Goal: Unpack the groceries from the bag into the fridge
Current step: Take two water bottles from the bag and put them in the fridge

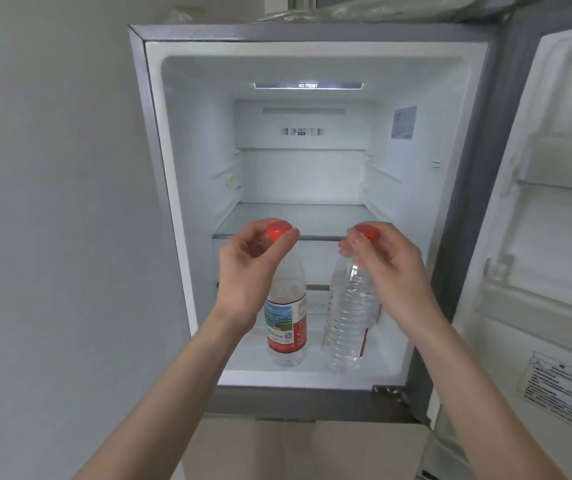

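Observation:
Two clear water bottles with red caps stand upright on the fridge's bottom floor (pixel 312 374). My left hand (pixel 250 268) pinches the neck of the left bottle (pixel 286 320), which shows a red and picture label. My right hand (pixel 386 261) grips the neck of the right bottle (pixel 348 320), whose ribbed side faces me. The open fridge (pixel 187 168) fills the middle of the view. No grocery bag is in sight.
A glass shelf (pixel 298 220) sits just above the bottle caps. The open fridge door (pixel 547 237) with its door bins stands at the right. A plain wall (pixel 52 202) is at the left. Plastic wrap lies on top of the fridge (pixel 346 10).

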A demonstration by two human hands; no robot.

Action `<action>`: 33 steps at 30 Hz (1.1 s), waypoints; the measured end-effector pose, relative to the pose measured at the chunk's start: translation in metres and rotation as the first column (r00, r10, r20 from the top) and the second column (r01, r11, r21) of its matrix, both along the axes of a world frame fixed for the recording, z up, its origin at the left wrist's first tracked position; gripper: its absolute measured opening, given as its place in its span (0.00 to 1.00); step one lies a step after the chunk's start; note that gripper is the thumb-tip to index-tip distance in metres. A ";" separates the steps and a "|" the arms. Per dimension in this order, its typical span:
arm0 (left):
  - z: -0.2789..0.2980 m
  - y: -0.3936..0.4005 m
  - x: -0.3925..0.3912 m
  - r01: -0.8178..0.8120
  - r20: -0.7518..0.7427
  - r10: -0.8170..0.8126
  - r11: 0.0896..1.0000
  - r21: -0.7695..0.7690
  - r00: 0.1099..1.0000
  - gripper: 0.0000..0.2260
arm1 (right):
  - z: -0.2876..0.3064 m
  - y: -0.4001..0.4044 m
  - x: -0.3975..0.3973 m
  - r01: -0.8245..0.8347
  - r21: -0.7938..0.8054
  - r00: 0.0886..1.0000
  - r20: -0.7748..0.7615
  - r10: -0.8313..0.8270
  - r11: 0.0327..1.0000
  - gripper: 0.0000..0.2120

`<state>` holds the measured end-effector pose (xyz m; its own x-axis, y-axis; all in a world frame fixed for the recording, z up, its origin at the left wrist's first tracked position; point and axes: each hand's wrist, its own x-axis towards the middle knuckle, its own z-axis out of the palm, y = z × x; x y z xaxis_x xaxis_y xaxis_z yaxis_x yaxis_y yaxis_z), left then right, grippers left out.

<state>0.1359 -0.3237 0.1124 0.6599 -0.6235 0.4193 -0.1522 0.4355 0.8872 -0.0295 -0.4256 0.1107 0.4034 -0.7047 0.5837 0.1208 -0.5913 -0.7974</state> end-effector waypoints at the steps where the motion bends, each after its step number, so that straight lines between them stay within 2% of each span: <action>1: 0.002 -0.007 0.006 -0.003 0.005 0.003 1.000 0.003 1.000 0.09 | 0.004 -0.007 0.006 -0.013 0.007 1.000 0.007 0.013 1.000 0.08; 8: 0.027 -0.054 0.054 -0.018 0.040 0.018 1.000 -0.006 0.999 0.08 | 0.038 -0.051 0.054 0.008 -0.003 0.998 0.066 -0.008 1.000 0.08; 20: 0.110 -0.127 0.133 0.036 0.111 -0.028 0.997 -0.074 0.993 0.08 | 0.116 -0.117 0.123 0.100 -0.047 0.989 0.111 -0.094 0.994 0.10; 25: 0.120 -0.160 0.156 0.046 0.127 -0.036 0.996 -0.072 0.991 0.07 | 0.132 -0.148 0.148 0.150 -0.078 0.983 0.116 -0.141 0.986 0.10; 33: 0.113 -0.213 0.180 -0.025 0.103 0.037 0.993 -0.118 0.994 0.08 | 0.130 -0.200 0.186 0.189 -0.141 0.978 0.119 -0.173 0.972 0.13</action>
<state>0.3164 -0.5366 0.2256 0.6265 -0.5463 0.5559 -0.2567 0.5289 0.8090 0.1564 -0.6256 0.2403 0.2079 -0.6608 0.7212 0.0793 -0.7235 -0.6858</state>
